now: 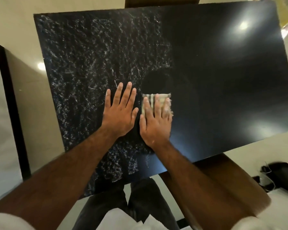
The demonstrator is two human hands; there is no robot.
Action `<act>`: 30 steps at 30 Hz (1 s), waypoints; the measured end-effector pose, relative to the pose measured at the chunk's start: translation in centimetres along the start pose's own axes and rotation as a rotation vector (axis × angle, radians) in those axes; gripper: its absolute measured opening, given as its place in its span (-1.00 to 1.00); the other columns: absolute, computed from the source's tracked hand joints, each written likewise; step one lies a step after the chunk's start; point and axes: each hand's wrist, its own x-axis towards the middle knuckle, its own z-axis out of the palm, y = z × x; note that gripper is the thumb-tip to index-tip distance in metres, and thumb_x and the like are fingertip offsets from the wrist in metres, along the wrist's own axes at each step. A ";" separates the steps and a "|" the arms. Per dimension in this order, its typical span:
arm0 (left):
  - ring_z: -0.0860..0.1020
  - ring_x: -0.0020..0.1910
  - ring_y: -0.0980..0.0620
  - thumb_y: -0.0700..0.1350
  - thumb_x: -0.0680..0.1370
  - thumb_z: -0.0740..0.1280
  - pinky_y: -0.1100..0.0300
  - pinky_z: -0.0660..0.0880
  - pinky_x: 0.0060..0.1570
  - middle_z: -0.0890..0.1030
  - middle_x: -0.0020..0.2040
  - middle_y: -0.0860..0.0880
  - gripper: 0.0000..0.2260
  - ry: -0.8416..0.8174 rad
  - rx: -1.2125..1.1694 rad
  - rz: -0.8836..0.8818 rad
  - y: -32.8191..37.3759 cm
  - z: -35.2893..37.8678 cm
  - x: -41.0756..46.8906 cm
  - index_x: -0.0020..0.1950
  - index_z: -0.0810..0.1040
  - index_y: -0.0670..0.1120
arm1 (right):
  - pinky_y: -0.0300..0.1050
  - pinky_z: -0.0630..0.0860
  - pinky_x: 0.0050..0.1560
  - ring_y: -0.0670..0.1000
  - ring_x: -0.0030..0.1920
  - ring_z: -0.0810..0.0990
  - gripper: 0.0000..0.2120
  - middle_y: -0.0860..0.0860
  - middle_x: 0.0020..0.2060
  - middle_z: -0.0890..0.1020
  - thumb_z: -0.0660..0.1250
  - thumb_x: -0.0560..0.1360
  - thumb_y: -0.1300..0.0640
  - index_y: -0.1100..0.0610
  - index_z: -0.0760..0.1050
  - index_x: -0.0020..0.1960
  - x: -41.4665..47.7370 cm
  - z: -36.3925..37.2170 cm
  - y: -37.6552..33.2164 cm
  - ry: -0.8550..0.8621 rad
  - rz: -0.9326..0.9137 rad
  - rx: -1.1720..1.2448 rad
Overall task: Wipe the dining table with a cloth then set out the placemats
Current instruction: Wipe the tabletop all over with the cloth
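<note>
Here the right hand (154, 121) presses flat, fingers spread, on a folded checked cloth (156, 103), left hand (120, 112) splayed beside it

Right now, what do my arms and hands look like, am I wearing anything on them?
Both forearms are bare. White short sleeves show at the bottom corners. The left hand and right hand have no gloves, rings or watch that I can see.

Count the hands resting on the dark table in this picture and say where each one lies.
2. The left hand lies flat on the bare table, fingers spread over the streaked side. The right hand, beside it, presses on the folded cloth. None looks hidden.
</note>
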 end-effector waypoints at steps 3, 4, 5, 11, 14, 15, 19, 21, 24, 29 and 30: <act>-0.11 0.81 -0.20 0.16 0.78 -0.03 -0.40 -0.05 0.71 -0.12 0.84 -0.08 -0.35 -0.006 -0.002 0.016 -0.3 -0.1 0.0 0.83 -0.04 -0.08 | 0.35 0.23 0.66 0.31 0.79 0.02 -0.39 0.05 0.80 0.13 0.13 0.76 -0.20 -0.11 0.21 0.79 2.7 0.1 -0.1 0.036 -0.120 0.020; -0.11 0.81 -0.19 0.16 0.78 -0.03 -0.39 -0.06 0.72 -0.12 0.84 -0.08 -0.35 -0.014 -0.006 0.019 -0.4 -0.2 0.0 0.83 -0.04 -0.08 | 0.33 0.22 0.66 0.31 0.79 0.04 -0.39 0.05 0.80 0.15 0.13 0.76 -0.19 -0.11 0.22 0.78 3.9 0.0 0.6 0.049 -0.157 0.013; -0.11 0.81 -0.18 0.15 0.78 -0.04 -0.37 -0.07 0.72 -0.12 0.84 -0.07 -0.35 -0.020 -0.009 0.024 -0.5 -0.3 0.0 0.83 -0.05 -0.07 | 0.33 0.22 0.67 0.31 0.79 0.05 -0.39 0.04 0.80 0.16 0.12 0.76 -0.19 -0.11 0.21 0.79 4.9 -0.1 1.5 0.059 -0.168 -0.001; -0.19 0.81 -0.16 0.14 0.80 -0.02 -0.31 -0.11 0.75 -0.21 0.83 -0.05 -0.35 -0.038 -0.031 -0.021 -0.7 -0.5 -2.2 0.83 -0.14 -0.05 | 0.47 0.26 0.64 0.33 0.79 -0.02 -0.37 0.05 0.81 0.07 0.08 0.77 -0.19 -0.13 0.11 0.81 1.8 -1.1 6.9 0.045 0.124 -0.029; -0.18 0.81 -0.17 0.12 0.81 -0.03 -0.33 -0.07 0.74 -0.20 0.83 -0.05 -0.37 -0.037 -0.036 -0.027 -0.7 -0.3 -4.2 0.83 -0.12 -0.06 | 0.53 0.21 0.65 0.35 0.79 -0.12 -0.36 0.08 0.82 -0.04 0.03 0.78 -0.20 -0.11 0.01 0.82 -4.6 -1.1 6.4 -0.037 0.180 -0.034; -0.17 0.81 -0.17 0.13 0.80 -0.04 -0.33 -0.07 0.74 -0.19 0.83 -0.05 -0.37 -0.034 -0.033 -0.030 -0.8 -0.3 -4.8 0.83 -0.11 -0.07 | 0.52 0.14 0.69 0.34 0.79 -0.16 -0.34 0.07 0.82 -0.08 0.03 0.78 -0.20 -0.12 -0.03 0.83 -6.7 -0.9 5.3 -0.077 0.169 -0.025; -0.11 0.81 -0.20 0.15 0.78 -0.03 -0.34 -0.06 0.73 -0.12 0.84 -0.08 -0.35 -0.029 -0.027 -0.012 -1.0 -0.3 -5.7 0.83 -0.04 -0.08 | 0.38 -0.08 0.70 0.28 0.79 -0.23 -0.33 0.01 0.82 -0.12 0.03 0.77 -0.23 -0.17 -0.06 0.82 -11.1 0.2 0.2 -0.180 0.052 0.031; -0.08 0.81 -0.20 0.14 0.78 -0.01 -0.34 -0.05 0.73 -0.10 0.84 -0.08 -0.35 -0.033 -0.018 -0.004 -1.1 -0.4 -5.6 0.83 -0.02 -0.08 | 0.43 0.05 0.70 0.29 0.80 -0.14 -0.35 0.02 0.82 -0.03 0.08 0.77 -0.22 -0.17 0.02 0.82 -9.7 0.5 -0.2 -0.135 -0.020 0.051; -0.09 0.81 -0.20 0.13 0.77 -0.01 -0.34 -0.05 0.73 -0.10 0.84 -0.07 -0.35 -0.064 -0.021 -0.004 -1.0 -0.6 -5.6 0.83 -0.03 -0.06 | 0.44 0.18 0.68 0.30 0.80 -0.06 -0.37 0.03 0.82 0.05 0.14 0.77 -0.19 -0.14 0.12 0.81 -6.1 0.7 2.2 -0.088 -0.187 0.038; -0.17 0.81 -0.12 0.06 0.79 0.04 -0.27 -0.14 0.76 -0.16 0.84 0.01 -0.37 -0.144 -0.092 -0.061 -0.4 -2.1 -5.8 0.83 -0.06 -0.02 | 0.43 0.17 0.70 0.28 0.80 -0.08 -0.37 0.03 0.82 0.04 0.06 0.78 -0.21 -0.15 0.05 0.82 -4.9 0.1 6.5 -0.056 -0.018 0.015; -0.16 0.81 -0.11 0.05 0.79 0.04 -0.26 -0.14 0.76 -0.14 0.84 0.01 -0.39 -0.160 -0.118 -0.083 -0.1 -2.5 -5.9 0.83 -0.03 -0.02 | 0.45 0.16 0.70 0.28 0.80 -0.10 -0.37 0.04 0.82 0.02 0.04 0.78 -0.21 -0.15 0.03 0.82 -6.0 -0.1 6.8 -0.065 0.029 0.025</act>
